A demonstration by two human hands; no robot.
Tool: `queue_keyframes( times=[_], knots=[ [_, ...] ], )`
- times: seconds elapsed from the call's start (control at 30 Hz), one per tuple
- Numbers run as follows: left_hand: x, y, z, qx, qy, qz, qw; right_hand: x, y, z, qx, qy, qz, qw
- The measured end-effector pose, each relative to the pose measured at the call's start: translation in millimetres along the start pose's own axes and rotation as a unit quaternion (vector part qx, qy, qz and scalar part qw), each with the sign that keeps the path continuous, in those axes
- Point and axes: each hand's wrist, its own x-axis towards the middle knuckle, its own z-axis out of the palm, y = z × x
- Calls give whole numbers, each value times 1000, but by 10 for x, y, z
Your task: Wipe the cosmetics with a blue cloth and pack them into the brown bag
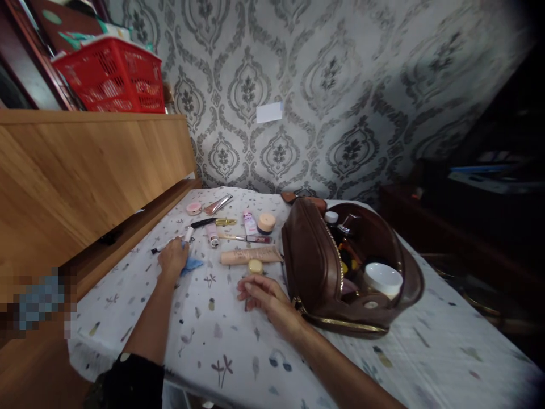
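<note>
My left hand [172, 258] rests on the patterned tablecloth [238, 352], its fingers closed over a blue cloth [192, 264] and against a small white tube [188, 234]. My right hand [261, 295] lies flat with fingers stretched out, holding nothing, just left of an open brown cosmetic bag [315, 267]. A peach tube [251, 255] and a small round yellow lid [255, 266] lie right beyond its fingertips. The bag holds a white jar [383, 279] and several bottles.
More cosmetics lie scattered behind: a pink compact [194, 208], a silver tube [218, 204], a black-and-gold pencil [213, 222], a peach jar [266, 222]. A wooden cabinet [85, 170] with a red basket [113, 76] stands on the left. Patterned wall behind.
</note>
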Motion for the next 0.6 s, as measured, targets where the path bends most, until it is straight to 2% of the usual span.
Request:
queue_keyframes(
  times=[0.2, 0.43, 0.6],
  knots=[
    [-10, 33, -39, -3, -11, 26, 1000, -2, -2, -5, 5, -2, 1, 1000],
    [-13, 82, -104, -5, 26, 12, 1000, 3, -1, -12, 11, -9, 2, 1000],
    [172, 202, -250, -2, 29, 36, 999, -4, 0, 21, 25, -9, 6, 1000]
  ],
)
